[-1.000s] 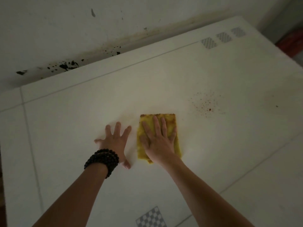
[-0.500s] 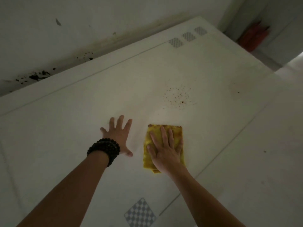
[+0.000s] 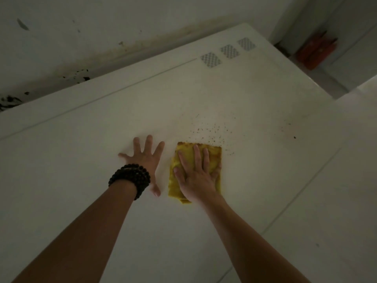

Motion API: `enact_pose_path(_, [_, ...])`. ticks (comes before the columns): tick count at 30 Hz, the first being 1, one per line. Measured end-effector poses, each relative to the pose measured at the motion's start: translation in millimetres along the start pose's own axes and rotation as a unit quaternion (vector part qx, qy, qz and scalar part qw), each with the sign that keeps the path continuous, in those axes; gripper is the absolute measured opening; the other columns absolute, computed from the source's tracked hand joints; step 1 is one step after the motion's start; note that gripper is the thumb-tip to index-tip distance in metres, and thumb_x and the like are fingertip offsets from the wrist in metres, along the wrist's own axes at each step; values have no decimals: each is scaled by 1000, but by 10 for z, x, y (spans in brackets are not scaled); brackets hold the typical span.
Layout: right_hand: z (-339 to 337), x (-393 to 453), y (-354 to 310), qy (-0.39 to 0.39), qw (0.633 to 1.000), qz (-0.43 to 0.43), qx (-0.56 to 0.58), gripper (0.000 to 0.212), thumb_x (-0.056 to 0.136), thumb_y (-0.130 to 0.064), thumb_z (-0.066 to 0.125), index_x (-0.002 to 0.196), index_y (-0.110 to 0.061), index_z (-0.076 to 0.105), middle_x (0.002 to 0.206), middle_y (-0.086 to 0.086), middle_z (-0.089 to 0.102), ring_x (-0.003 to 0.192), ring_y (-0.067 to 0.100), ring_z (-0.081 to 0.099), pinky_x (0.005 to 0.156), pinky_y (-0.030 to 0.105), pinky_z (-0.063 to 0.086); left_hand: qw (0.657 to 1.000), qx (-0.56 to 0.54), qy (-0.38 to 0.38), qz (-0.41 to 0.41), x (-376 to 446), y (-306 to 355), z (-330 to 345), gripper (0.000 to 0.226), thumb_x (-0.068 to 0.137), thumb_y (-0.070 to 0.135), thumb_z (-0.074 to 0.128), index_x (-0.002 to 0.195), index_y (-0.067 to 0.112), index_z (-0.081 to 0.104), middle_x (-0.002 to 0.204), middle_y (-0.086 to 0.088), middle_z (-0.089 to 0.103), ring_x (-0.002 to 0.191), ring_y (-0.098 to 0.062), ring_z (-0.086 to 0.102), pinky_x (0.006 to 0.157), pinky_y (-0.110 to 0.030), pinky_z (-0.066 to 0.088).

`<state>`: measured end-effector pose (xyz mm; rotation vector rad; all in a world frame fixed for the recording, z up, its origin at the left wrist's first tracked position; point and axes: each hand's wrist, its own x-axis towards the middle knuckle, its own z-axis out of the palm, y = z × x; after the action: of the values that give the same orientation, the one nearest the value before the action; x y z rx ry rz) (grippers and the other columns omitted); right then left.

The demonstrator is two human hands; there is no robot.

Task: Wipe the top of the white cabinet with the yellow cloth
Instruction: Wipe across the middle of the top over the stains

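Note:
The white cabinet top (image 3: pixel 81 150) fills most of the view. A folded yellow cloth (image 3: pixel 214 158) lies flat on it near the middle. My right hand (image 3: pixel 195 176) presses flat on the cloth with fingers spread, covering most of it. My left hand (image 3: pixel 145 158) rests palm down on the bare top just left of the cloth, fingers apart, holding nothing; a dark bead bracelet (image 3: pixel 130 176) wraps that wrist. A scatter of small brown specks (image 3: pixel 212 129) sits right at the cloth's far edge and beyond it to the right.
A stained white wall (image 3: pixel 122 27) runs along the cabinet's far edge, with black marks (image 3: pixel 12 100) at the left. Three grey patterned squares (image 3: pixel 228 51) sit near the far right corner. A red object (image 3: pixel 315 50) lies beyond the cabinet's right end. A lone dark speck (image 3: pixel 294 137) lies to the right.
My right hand has slid the cloth rightward and away from me, up to the brown specks. The left hand stays flat beside it. The camera view has shifted to the right.

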<state>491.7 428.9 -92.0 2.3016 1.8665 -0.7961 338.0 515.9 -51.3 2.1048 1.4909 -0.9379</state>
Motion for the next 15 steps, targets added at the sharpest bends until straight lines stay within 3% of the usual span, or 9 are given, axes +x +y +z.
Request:
enact_pose_path(9, [-405, 868, -97, -30, 998, -52, -13, 61, 102, -65, 10, 156, -50, -14, 163, -4, -37, 146, 28, -39, 110, 71, -22, 999, 19, -32, -15, 36, 52, -41, 155, 51, 57, 89, 144, 33, -33, 152, -5, -40, 141, -43, -28, 103, -76, 22])
enact_pose_path(15, [-77, 19, 114, -22, 997, -67, -13, 58, 102, -64, 10, 156, -51, -8, 162, -6, -38, 145, 25, -41, 109, 70, -24, 999, 9, -28, -24, -18, 70, -39, 154, 53, 55, 89, 144, 34, -33, 151, -4, -42, 141, -42, -28, 105, -74, 22])
